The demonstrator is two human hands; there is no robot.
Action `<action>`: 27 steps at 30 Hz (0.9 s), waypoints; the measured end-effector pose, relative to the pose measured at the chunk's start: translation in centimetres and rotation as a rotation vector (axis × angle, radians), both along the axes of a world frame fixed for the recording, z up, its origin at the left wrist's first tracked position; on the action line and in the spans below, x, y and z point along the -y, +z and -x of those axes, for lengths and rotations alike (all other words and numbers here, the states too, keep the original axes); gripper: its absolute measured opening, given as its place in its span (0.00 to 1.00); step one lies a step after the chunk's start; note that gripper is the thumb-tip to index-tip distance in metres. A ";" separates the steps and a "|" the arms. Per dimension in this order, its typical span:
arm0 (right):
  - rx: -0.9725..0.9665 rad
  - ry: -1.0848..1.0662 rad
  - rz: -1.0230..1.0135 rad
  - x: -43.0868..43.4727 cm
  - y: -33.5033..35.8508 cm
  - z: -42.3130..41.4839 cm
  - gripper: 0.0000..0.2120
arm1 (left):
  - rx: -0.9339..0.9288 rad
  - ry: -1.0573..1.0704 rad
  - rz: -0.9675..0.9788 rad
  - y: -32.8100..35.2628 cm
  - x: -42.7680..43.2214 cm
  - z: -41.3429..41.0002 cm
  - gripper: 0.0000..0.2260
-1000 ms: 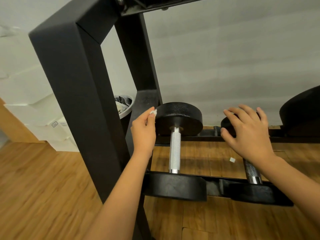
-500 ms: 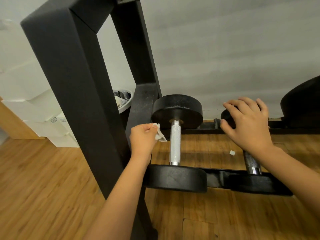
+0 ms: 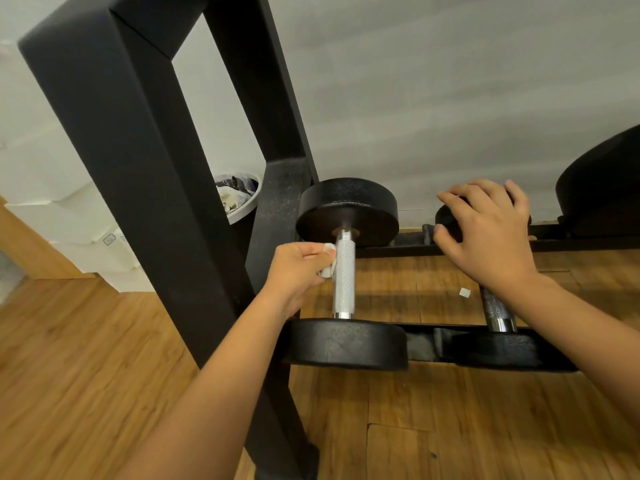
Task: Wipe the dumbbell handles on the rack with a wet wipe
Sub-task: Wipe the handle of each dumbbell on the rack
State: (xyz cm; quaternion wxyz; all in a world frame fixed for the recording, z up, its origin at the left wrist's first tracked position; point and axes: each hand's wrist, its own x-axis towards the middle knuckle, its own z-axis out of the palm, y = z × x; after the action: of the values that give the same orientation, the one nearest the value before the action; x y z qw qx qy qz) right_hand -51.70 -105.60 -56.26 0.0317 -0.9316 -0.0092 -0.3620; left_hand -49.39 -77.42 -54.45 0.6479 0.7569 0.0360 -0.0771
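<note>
Pinching the wet wipe (image 3: 328, 263) against the dumbbell handle (image 3: 344, 277), left fingers (image 3: 313, 261) curled.

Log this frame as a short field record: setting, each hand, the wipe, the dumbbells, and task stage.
setting: black dumbbell rack over a wood floor, pale wall behind
left hand: pinches a white wet wipe against the left side of the silver knurled handle, near its far end
right hand: rests open on the far head of the neighbouring dumbbell
other: white bin behind the rack post; small white scrap on the floor
stage: wiping the leftmost handle
</note>
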 end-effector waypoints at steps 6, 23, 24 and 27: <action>-0.001 -0.005 -0.010 -0.3 0.1 -0.2 0.23 | 0.147 0.026 -0.059 0.4 0.3 -0.7 0.05; -0.019 -0.007 -0.003 -0.4 0.2 -0.1 0.24 | 0.142 -0.126 -0.192 0.3 -1.2 0.3 0.08; -0.021 -0.008 -0.002 -0.5 0.2 -0.1 0.24 | 0.125 -0.155 -0.211 0.5 -1.5 0.4 0.09; -0.023 -0.013 -0.007 -0.4 0.2 -0.1 0.23 | 0.125 -0.164 -0.202 1.7 -1.0 -0.1 0.08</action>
State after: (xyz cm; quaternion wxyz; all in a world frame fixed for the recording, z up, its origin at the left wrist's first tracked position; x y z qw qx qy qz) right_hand -51.57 -105.16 -56.07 0.0325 -0.9355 -0.0014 -0.3517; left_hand -49.27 -76.40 -52.79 0.5610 0.8220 -0.0591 -0.0785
